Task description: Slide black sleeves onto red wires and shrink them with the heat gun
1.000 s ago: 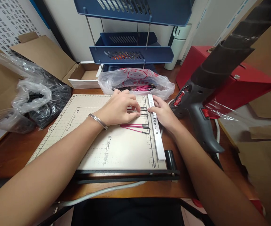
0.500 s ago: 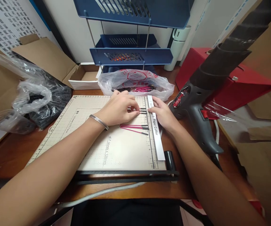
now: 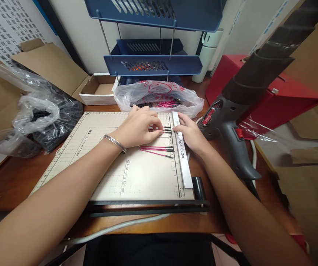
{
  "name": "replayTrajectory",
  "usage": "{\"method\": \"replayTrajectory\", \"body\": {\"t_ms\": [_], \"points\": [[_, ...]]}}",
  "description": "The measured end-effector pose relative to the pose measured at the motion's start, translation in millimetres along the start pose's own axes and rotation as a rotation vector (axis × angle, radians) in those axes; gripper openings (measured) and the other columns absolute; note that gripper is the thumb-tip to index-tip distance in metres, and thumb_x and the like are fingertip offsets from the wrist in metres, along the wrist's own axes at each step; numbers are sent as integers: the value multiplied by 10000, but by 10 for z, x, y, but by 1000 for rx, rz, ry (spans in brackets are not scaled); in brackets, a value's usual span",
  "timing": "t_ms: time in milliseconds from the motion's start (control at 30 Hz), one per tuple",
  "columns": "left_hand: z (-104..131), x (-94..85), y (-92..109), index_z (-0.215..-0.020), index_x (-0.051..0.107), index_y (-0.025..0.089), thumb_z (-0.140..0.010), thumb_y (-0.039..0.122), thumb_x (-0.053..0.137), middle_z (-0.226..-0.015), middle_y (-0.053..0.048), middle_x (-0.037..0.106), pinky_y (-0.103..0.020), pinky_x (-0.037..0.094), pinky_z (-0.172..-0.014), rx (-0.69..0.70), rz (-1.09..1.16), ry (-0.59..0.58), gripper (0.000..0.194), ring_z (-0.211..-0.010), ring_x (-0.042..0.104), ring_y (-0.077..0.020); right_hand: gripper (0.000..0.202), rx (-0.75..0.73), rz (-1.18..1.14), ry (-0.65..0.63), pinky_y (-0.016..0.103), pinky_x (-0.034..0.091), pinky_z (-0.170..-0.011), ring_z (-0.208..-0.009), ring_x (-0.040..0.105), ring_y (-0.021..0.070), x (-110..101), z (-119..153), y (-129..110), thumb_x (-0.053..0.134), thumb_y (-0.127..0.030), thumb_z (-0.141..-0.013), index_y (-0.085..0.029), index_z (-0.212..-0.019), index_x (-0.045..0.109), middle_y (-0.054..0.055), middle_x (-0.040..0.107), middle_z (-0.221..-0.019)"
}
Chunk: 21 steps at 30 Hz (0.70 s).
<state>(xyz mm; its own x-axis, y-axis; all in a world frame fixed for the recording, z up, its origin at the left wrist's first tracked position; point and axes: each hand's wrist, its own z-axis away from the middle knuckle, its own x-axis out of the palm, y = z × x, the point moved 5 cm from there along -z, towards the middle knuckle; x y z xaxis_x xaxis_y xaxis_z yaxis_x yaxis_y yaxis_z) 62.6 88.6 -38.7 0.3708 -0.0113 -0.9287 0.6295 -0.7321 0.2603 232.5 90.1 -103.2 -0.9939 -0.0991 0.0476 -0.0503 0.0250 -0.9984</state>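
My left hand, with a silver bracelet at its wrist, rests over the far part of the paper cutter's board. Its thumb and fingertips are pinched together on thin pink wires with black ends, mostly hidden under the hand. Just nearer to me, several loose pink wires with black ends lie on the board, pointing at the ruled right edge. My right hand grips the white strip marked "Paper Cutter" at that edge, thumb on top. Its other fingers curl down the outer side, partly hidden.
Behind the board lies a clear plastic bag of pink and black wires, below a blue rack. A heat gun stands right, before a red box. Black-filled plastic bags and an open white box sit left.
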Motion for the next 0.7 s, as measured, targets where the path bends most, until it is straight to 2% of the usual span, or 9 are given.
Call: {"method": "replayTrajectory", "body": {"t_ms": [300, 500, 700], "points": [[2, -2, 12, -864, 807, 221, -931, 327, 666, -917, -58, 758, -422, 326, -870, 1, 4, 6, 189, -921, 575, -247, 627, -1, -24, 15, 509, 362, -1299, -1454, 572, 329, 12, 13, -42, 662, -249, -601, -227, -1218, 552, 125, 674, -1480], [-24, -15, -32, -881, 804, 206, -943, 346, 660, -925, -70, 736, -427, 339, -864, -44, -14, 88, 210, -936, 569, -252, 630, -11, -2, -1, 514, 405, -1275, -1442, 588, 326, 16, 22, -34, 667, -244, -627, -240, -1246, 549, 112, 680, -1474], [-57, 9, -37, -880, 821, 224, -945, 336, 676, -909, -60, 741, -428, 340, -878, -72, 3, 51, 194, -924, 550, -244, 618, -43, 9, -6, 497, 429, -1256, -1404, 616, 321, 24, 33, -44, 665, -235, -641, -227, -1248, 552, 129, 679, -1468]]}}
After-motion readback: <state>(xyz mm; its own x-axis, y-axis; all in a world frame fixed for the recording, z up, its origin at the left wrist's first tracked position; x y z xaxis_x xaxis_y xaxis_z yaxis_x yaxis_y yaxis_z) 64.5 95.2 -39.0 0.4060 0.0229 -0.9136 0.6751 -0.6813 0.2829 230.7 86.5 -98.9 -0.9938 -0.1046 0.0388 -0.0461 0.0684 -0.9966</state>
